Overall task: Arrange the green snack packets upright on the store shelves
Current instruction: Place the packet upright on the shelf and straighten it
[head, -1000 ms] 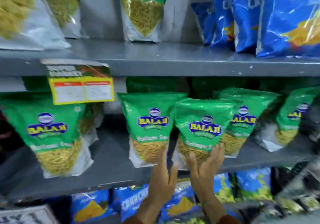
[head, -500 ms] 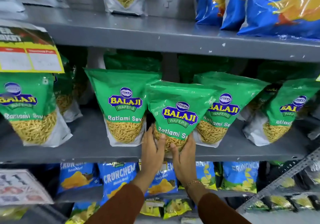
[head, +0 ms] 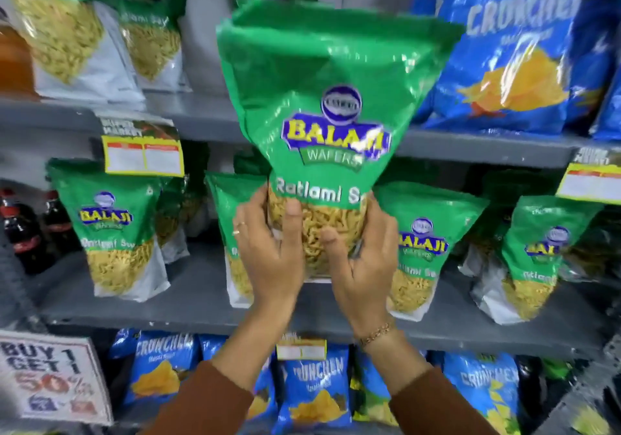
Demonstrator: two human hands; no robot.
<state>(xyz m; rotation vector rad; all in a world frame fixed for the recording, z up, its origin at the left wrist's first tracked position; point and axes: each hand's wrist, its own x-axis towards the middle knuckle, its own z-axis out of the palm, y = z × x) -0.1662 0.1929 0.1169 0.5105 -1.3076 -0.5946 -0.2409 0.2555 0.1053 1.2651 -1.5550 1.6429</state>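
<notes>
Green snack packet (head: 322,105), base clasped by left hand (head: 268,253) and right hand (head: 364,260); seat level in the probable gap at 12 o'clock, upper shelf (head: 201,115).

Grey metal store shelves (head: 201,303), stocked

Two hands, left hand (head: 268,253) and right hand (head: 363,263), are gripping one green packet (head: 322,105). Four more green packets are standing along the middle shelf (head: 201,303). Two dark bottles (head: 20,229) are showing at left, and three price tags are hanging on shelf edges.
</notes>
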